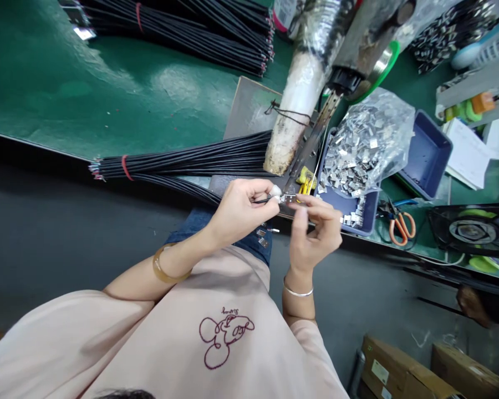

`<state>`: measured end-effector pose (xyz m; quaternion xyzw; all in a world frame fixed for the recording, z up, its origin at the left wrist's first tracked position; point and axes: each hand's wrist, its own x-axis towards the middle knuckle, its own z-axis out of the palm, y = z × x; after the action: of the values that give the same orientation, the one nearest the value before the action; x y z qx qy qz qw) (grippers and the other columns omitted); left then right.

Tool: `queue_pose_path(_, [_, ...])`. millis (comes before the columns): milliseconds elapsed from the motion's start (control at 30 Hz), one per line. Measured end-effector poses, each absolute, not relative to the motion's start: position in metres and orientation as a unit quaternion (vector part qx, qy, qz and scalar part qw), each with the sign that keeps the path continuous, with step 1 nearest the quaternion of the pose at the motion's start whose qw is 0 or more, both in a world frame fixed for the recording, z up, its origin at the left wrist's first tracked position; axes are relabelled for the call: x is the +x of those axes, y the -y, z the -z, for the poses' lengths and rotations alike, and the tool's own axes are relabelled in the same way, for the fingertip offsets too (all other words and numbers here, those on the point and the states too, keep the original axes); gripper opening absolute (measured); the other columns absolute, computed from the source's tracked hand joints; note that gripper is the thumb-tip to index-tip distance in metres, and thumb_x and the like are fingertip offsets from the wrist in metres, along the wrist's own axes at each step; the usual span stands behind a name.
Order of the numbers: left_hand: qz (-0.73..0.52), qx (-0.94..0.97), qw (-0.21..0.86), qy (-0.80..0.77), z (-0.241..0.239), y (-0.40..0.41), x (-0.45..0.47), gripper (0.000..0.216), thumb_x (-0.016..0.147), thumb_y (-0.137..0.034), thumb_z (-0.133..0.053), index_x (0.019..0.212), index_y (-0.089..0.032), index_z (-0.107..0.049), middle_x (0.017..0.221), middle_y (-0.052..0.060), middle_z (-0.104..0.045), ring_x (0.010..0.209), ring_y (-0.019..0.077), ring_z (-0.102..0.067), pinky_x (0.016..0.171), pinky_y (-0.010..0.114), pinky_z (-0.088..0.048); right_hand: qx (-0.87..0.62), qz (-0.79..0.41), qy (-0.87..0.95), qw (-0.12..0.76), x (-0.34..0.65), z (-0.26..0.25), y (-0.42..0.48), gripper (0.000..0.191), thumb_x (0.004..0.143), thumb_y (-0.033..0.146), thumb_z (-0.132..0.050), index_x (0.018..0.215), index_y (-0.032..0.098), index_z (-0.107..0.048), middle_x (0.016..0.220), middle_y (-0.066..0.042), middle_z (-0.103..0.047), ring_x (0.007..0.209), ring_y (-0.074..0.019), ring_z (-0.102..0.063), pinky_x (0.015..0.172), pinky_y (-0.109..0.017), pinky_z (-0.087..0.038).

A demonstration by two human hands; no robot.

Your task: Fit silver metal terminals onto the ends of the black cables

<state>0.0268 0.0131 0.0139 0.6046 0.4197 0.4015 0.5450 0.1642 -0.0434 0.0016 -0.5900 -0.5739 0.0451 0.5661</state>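
Observation:
My left hand (249, 208) pinches the end of a black cable (263, 200), with a white covering on one fingertip. A small metal connector (289, 198) lies at the cable's tip, between my two hands. The fingertips of my right hand (316, 224) are bent around the connector's far end, with the thumb slightly blurred. Whether cable and connector are joined cannot be made out. Just beyond my hands, a soldering iron (316, 133) slants down beside a plastic-wrapped tube (289, 111). A bundle of black cables (183, 158), tied with a red band, lies to the left.
A blue tray (370, 213) at right carries loose connectors and a clear bag of connectors (357, 149). Nearby are another blue tray (430, 149), orange-handled scissors (401, 227), a fan (474, 230) and a green-rimmed solder spool (382, 72). More cables (199, 33) lie at the back left.

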Motion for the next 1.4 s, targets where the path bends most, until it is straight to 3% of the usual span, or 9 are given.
queue_pose_path(100, [-0.375, 0.622, 0.540, -0.425, -0.015, -0.011, 0.026, 0.015, 0.076, -0.013, -0.057, 0.060, -0.014, -0.054, 0.056, -0.007, -0.024, 0.054, 0.0063, -0.021, 0.049, 0.024, -0.016, -0.580, -0.081, 0.453, 0.672, 0.174, -0.005, 0.045, 0.007, 0.096, 0.023, -0.054, 0.091, 0.024, -0.048, 0.063, 0.010, -0.063, 0.037, -0.0055, -0.048, 0.039, -0.019, -0.039])
queue_pose_path(167, [-0.368, 0.635, 0.529, -0.426, -0.015, -0.009, 0.025, 0.013, 0.075, -0.012, -0.056, 0.062, -0.014, -0.057, 0.056, -0.007, -0.025, 0.055, 0.0063, -0.021, 0.050, 0.023, -0.017, -0.573, -0.071, 0.427, 0.696, 0.180, -0.009, 0.046, 0.011, 0.095, 0.025, -0.055, 0.087, 0.024, -0.046, 0.049, 0.014, -0.046, 0.033, -0.0049, -0.038, 0.037, -0.018, -0.030])
queue_pose_path(433, [-0.418, 0.762, 0.366, -0.332, -0.007, -0.003, 0.019, 0.014, 0.083, -0.011, -0.057, 0.076, -0.011, -0.069, 0.061, -0.003, -0.054, 0.053, 0.0053, -0.038, 0.050, 0.019, -0.031, -0.649, -0.235, 0.510, 0.514, 0.171, -0.007, 0.048, 0.013, 0.097, 0.034, -0.056, 0.093, 0.024, -0.048, 0.063, 0.009, -0.062, 0.049, -0.0071, -0.060, 0.051, -0.019, -0.046])
queue_pose_path(533, [-0.432, 0.772, 0.351, -0.308, -0.007, -0.005, 0.014, 0.011, 0.079, -0.008, -0.058, 0.075, -0.011, -0.068, 0.059, -0.004, -0.050, 0.052, 0.0058, -0.036, 0.051, 0.020, -0.031, -0.633, -0.266, 0.531, 0.497, 0.172, -0.004, 0.047, 0.013, 0.096, 0.034, -0.056, 0.093, 0.024, -0.050, 0.068, 0.008, -0.061, 0.053, -0.0065, -0.059, 0.054, -0.020, -0.048])
queue_pose_path(700, [-0.385, 0.694, 0.508, -0.334, -0.012, -0.007, 0.010, 0.011, 0.075, -0.010, -0.058, 0.065, -0.013, -0.061, 0.051, -0.009, -0.030, 0.050, 0.0051, -0.024, 0.047, 0.021, -0.023, -0.576, -0.116, 0.660, 0.468, 0.176, -0.001, 0.046, 0.002, 0.095, 0.021, -0.057, 0.095, 0.023, -0.056, 0.088, 0.001, -0.066, 0.081, -0.0113, -0.067, 0.071, -0.025, -0.057])
queue_pose_path(800, [-0.377, 0.670, 0.535, -0.349, -0.012, -0.007, 0.011, 0.012, 0.077, -0.014, -0.061, 0.066, -0.013, -0.061, 0.052, -0.008, -0.033, 0.051, 0.0055, -0.026, 0.048, 0.021, -0.022, -0.545, 0.010, 0.710, 0.445, 0.177, 0.002, 0.047, 0.011, 0.093, 0.013, -0.059, 0.098, 0.023, -0.059, 0.090, 0.000, -0.071, 0.087, -0.0134, -0.070, 0.080, -0.030, -0.058])
queue_pose_path(1033, [-0.366, 0.661, 0.549, -0.358, -0.007, -0.009, 0.010, 0.007, 0.073, -0.012, -0.057, 0.066, -0.013, -0.060, 0.054, -0.006, -0.040, 0.052, 0.0063, -0.032, 0.050, 0.021, -0.027, -0.625, 0.037, 0.615, 0.479, 0.179, 0.002, 0.060, 0.013, 0.093, 0.021, -0.063, 0.105, 0.024, -0.065, 0.073, 0.005, -0.068, 0.049, -0.0064, -0.059, 0.048, -0.019, -0.046])
queue_pose_path(1200, [-0.353, 0.700, 0.509, -0.355, -0.005, -0.009, 0.009, 0.010, 0.074, -0.011, -0.058, 0.064, -0.013, -0.057, 0.054, -0.007, -0.032, 0.053, 0.0061, -0.026, 0.050, 0.022, -0.022, -0.592, 0.066, 0.719, 0.359, 0.171, 0.001, 0.055, 0.009, 0.090, 0.019, -0.067, 0.099, 0.021, -0.067, 0.066, 0.006, -0.067, 0.050, -0.0058, -0.058, 0.057, -0.019, -0.047])
queue_pose_path(1400, [-0.334, 0.665, 0.562, -0.361, -0.004, -0.009, 0.010, 0.012, 0.079, -0.017, -0.059, 0.068, -0.014, -0.057, 0.057, -0.005, -0.043, 0.054, 0.0067, -0.034, 0.052, 0.021, -0.028, -0.635, -0.108, 0.657, 0.393, 0.164, 0.005, 0.053, 0.008, 0.098, 0.026, -0.054, 0.093, 0.021, -0.057, 0.071, 0.004, -0.066, 0.059, -0.0070, -0.065, 0.056, -0.018, -0.048])
